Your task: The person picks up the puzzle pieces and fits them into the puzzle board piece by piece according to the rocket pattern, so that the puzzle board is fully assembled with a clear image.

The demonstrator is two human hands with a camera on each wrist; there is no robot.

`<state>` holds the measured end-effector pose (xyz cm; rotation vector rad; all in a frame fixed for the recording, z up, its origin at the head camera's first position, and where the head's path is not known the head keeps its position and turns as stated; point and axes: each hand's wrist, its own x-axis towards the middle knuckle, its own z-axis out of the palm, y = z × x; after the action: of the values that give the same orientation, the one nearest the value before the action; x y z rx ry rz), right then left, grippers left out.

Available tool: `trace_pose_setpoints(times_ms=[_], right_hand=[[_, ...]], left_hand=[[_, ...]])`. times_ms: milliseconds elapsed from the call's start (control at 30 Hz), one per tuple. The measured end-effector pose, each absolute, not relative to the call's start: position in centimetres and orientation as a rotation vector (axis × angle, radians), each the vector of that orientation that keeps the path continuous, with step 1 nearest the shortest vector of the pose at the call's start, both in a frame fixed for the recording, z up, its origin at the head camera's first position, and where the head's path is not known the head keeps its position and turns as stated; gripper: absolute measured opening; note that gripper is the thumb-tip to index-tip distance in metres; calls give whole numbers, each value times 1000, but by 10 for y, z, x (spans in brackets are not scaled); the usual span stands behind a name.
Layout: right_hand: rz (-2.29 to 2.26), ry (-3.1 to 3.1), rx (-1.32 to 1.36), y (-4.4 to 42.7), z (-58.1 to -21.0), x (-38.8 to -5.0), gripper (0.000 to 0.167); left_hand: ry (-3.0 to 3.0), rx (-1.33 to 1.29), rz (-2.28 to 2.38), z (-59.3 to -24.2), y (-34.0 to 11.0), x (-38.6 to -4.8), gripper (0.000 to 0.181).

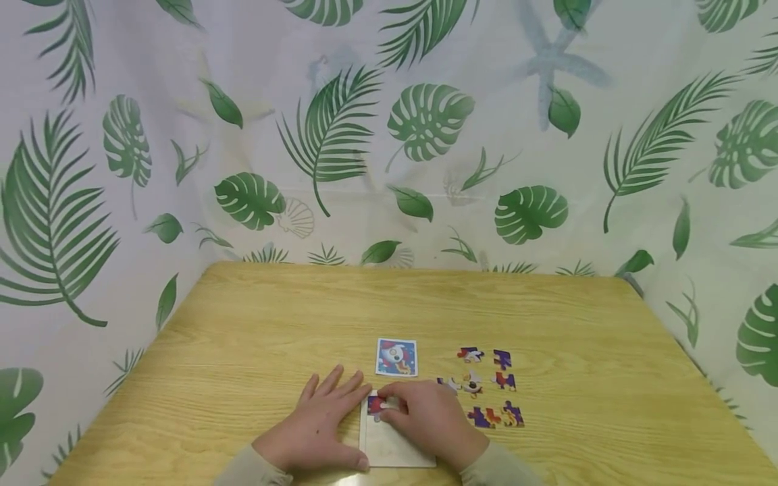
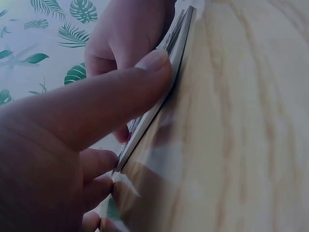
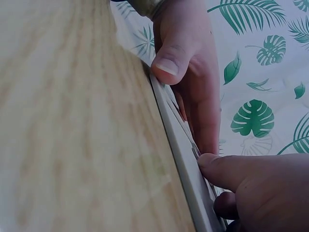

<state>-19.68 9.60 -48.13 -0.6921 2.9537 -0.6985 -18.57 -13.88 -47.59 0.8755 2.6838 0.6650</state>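
A pale puzzle board [image 1: 398, 449] lies on the table in front of the person. My left hand [image 1: 322, 425] rests along its left edge with fingers spread and fairly straight, the thumb at the lower left corner. The right hand [image 1: 431, 418] reaches over the board, its thumb and index finger curled round a puzzle piece at the upper left; the fingertips partly hide it. Red and purple print [image 1: 374, 405] shows just left of those fingertips. In the left wrist view the left thumb lies against the edge of the board [image 2: 149, 116]; the right wrist view shows the board [image 3: 178, 145] edge-on.
A small picture card [image 1: 396, 357] with a white figure on blue lies just beyond the board. Several loose puzzle pieces [image 1: 504, 381] are spread on the wooden table [image 1: 273, 324] to the right. A leaf-patterned cloth [image 1: 365, 135] hangs behind and at both sides.
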Motion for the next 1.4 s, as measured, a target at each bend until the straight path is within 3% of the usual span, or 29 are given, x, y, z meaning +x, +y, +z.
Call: trace_pose_setpoints(times_ms=[133,433,700,1067,1400], right_hand=[[-739,2943,-710,97,-483,-198,37],[-919,2856,-774,106,-482,-202,22],[-876,2857,-828,107,-480,-205,24],[-1129,2751,-779,132,-477,-210,27],[-1154,2885,-602,171,-467,-228,31]], left_hand=[[2684,889,694,-476,-140,-186,111],[2675,934,701,-477,-143,-188,95],[2680,943,683,-477,-143,-192,99],[2653,968,703,-479,-140,-191,90],[2617,935,707,-478,-140,-193,89]])
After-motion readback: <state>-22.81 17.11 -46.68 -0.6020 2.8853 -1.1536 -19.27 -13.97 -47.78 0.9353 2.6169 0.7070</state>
